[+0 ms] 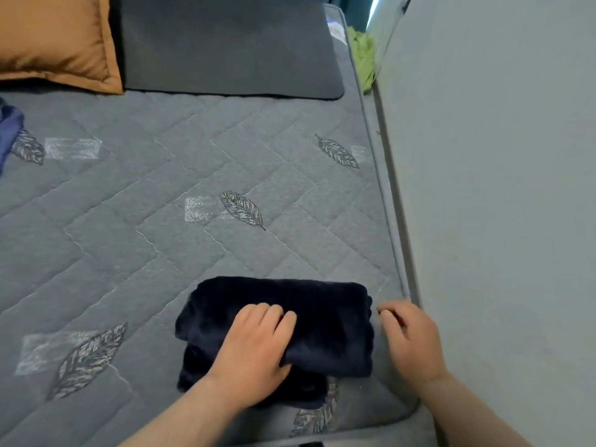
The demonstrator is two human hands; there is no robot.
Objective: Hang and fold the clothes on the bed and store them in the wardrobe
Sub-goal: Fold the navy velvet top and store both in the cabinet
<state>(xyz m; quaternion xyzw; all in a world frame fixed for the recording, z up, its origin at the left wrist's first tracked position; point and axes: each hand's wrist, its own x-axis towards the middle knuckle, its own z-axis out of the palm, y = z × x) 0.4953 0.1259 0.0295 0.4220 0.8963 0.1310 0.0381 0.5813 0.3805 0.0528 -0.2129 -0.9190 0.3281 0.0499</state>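
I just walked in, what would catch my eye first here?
A folded dark navy garment lies near the front of the grey quilted mattress, with the left hand resting on it and the right hand just beside its right edge. An orange pillow sits at the far left corner.

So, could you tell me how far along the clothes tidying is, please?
Done: the navy fleece garment lies folded on the mattress. In hand: the left hand presses it flat, the right hand is beside it. Left: storing it, plus the blue cloth at the mattress's left edge.
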